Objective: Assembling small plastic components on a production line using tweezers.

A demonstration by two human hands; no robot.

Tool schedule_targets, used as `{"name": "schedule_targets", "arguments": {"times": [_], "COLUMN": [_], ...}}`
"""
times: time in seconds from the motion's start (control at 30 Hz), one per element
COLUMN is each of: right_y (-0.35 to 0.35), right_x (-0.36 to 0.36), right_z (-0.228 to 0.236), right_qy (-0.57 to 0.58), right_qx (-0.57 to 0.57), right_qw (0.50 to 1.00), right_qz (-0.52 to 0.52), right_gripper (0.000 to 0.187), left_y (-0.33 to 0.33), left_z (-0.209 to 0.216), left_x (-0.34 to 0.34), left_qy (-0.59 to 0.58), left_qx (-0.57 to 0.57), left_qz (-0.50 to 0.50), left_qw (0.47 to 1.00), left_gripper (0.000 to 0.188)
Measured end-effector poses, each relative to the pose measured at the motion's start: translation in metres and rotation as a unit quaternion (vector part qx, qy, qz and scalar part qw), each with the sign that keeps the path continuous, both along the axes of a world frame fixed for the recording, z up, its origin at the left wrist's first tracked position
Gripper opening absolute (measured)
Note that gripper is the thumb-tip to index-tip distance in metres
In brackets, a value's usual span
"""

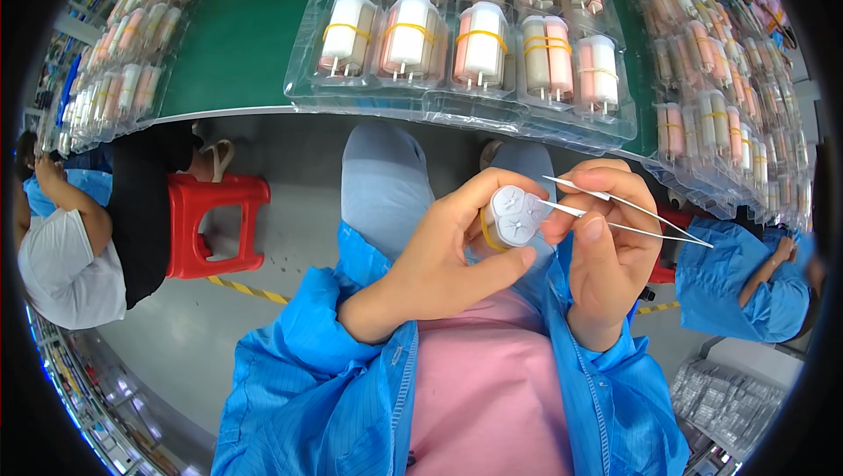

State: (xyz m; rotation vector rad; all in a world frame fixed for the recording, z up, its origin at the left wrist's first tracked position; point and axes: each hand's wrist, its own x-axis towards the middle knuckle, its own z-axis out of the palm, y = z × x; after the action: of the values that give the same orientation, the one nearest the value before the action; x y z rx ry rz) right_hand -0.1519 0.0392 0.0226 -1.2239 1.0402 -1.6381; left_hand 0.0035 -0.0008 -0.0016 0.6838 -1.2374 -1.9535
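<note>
Holds tweezers (567,210) up to a banded tube bundle (516,215), on the near side of the clear tray (386,101).

Clasps the bundle in the left hand (461,252) before the tray's right half, with thumb and fingers clamped around its sides and the pale three-lobed end in view. Pinches the tweezers in the right hand (604,256) before the tray's right end, with tips apart and aimed at the bundle; cannot tell about contact there. Faces other banded bundles (480,44), white, pink and grey, set in the tray on the green table (233,46). Has stacked trays (757,199) left and right of it, and a red stool (182,230) to its near left.
</note>
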Motion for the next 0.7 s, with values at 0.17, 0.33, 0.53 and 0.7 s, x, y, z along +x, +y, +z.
{"name": "schedule_targets", "arguments": {"times": [0.17, 0.33, 0.53, 0.7], "right_y": [0.001, 0.002, 0.002, -0.002], "right_x": [0.000, 0.000, 0.000, 0.000], "right_z": [-0.004, -0.002, 0.000, -0.001], "right_qy": [0.017, 0.130, 0.177, 0.212], "right_qx": [-0.010, -0.026, -0.040, -0.072], "right_qw": [1.000, 0.991, 0.983, 0.974], "right_qz": [-0.014, -0.009, 0.011, 0.034], "right_gripper": [0.021, 0.015, 0.016, 0.015], "left_y": [-0.001, -0.002, 0.005, 0.001], "left_z": [-0.003, -0.023, -0.013, -0.016], "left_x": [-0.004, -0.018, -0.014, -0.012], "left_qy": [-0.159, -0.126, -0.141, -0.125], "left_qx": [-0.209, -0.337, -0.250, -0.288], "left_qz": [0.053, 0.181, 0.162, 0.160], "left_qw": [0.963, 0.915, 0.944, 0.936], "left_gripper": [0.044, 0.037, 0.035, 0.036]}}
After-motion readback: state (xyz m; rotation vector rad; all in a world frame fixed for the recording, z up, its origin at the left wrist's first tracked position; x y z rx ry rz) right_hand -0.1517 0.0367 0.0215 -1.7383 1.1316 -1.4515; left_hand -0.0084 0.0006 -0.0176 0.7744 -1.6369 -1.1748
